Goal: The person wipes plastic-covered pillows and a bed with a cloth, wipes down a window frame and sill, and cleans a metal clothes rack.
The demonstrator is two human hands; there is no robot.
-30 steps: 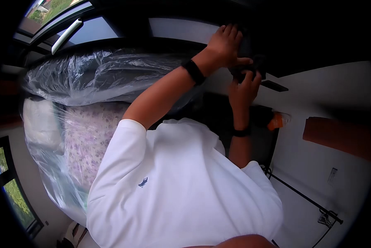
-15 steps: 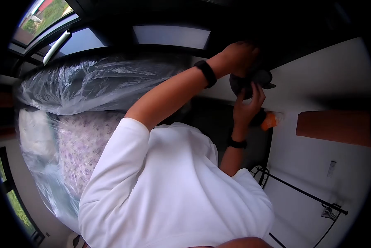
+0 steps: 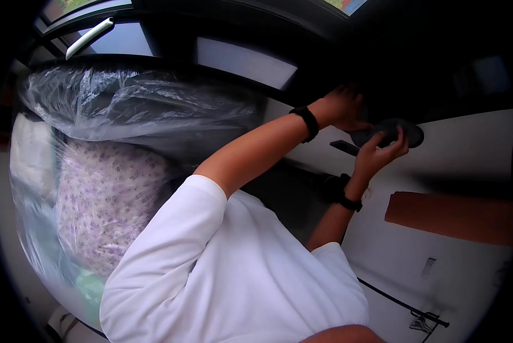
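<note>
A dark grey, rounded object (image 3: 416, 135) is up against the shadowed area at the upper right; its exact kind is hard to make out. A flat dark tab (image 3: 344, 147) sticks out on its left side. My right hand (image 3: 382, 150) curls its fingers and thumb around the object's near side. Just to the left, my left hand (image 3: 343, 108) has its fingers spread in the shadow, with one digit reaching to the object's edge. Both wrists wear black bands.
Clear plastic sheeting (image 3: 136, 108) covers a floral purple-and-white cloth bundle (image 3: 108, 200) on the left. A brown panel (image 3: 451, 217) is on the white wall at right. Below it runs a black rail (image 3: 393, 296) with hangers (image 3: 421, 323). Windows (image 3: 245, 60) line the top.
My view has turned, shifting the surroundings. Both hands and the dark object sit further right and lower in view. My left fingers have spread, and the object's tab now points left.
</note>
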